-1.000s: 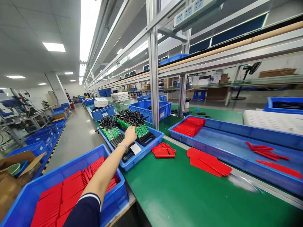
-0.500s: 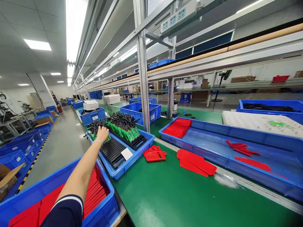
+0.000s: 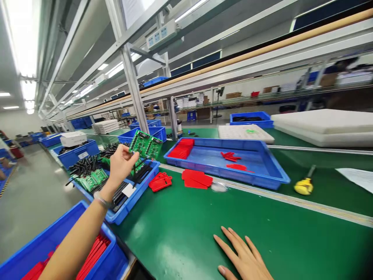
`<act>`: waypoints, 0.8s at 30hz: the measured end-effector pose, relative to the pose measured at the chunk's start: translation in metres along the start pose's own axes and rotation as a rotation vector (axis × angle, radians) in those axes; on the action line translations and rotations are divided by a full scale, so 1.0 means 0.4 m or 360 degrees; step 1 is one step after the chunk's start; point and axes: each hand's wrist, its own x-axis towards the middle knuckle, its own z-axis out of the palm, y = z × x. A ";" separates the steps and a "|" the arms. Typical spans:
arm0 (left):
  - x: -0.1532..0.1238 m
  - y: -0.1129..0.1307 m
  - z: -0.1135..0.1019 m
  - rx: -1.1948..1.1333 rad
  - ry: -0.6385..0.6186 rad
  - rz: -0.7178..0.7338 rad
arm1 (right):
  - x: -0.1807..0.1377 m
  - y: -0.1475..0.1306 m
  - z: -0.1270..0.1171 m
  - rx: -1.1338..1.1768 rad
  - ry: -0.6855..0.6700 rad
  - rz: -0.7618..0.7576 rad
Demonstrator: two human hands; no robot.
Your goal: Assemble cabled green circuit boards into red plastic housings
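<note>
A green circuit board is pinched at its left edge by my left hand, raised above a blue tray. That tray holds more green boards with black cables, and a white slip lies on black racks inside it. Over the green bench, at the bottom of the view, is my right hand, its fingers spread and nothing in them. Red plastic frames and flat red sheets lie on the bench beyond it.
A long blue tray with red pieces stands behind the red sheets. A yellow-handled screwdriver and white paper lie at right. At lower left is a blue bin of red parts. A metal post rises behind the boards.
My left hand has lifted a circuit board out of the tray. My right hand has come into view over the bench. The view has turned to the right.
</note>
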 end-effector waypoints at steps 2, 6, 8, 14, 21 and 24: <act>-0.064 0.070 0.104 -0.0732 -0.0348 -0.0339 | 0.000 -0.013 -0.038 0.0406 0.0062 0.0228; -0.227 0.152 0.304 -0.1485 -0.1085 -0.1046 | 0.013 -0.010 -0.105 0.1525 0.0517 0.0652; -0.309 0.166 0.380 -0.1653 -0.1302 -0.1366 | 0.021 0.001 -0.131 0.1880 0.0828 0.0780; -0.454 0.161 0.491 -0.1703 -0.1735 -0.1833 | 0.026 0.036 -0.161 0.1473 0.1244 0.0867; -0.503 0.143 0.497 -0.1586 -0.1663 -0.1078 | 0.011 0.057 -0.173 0.0532 0.1005 0.0639; -0.509 0.139 0.487 -0.1586 -0.1599 -0.0919 | 0.004 0.066 -0.181 0.0094 0.0974 0.0433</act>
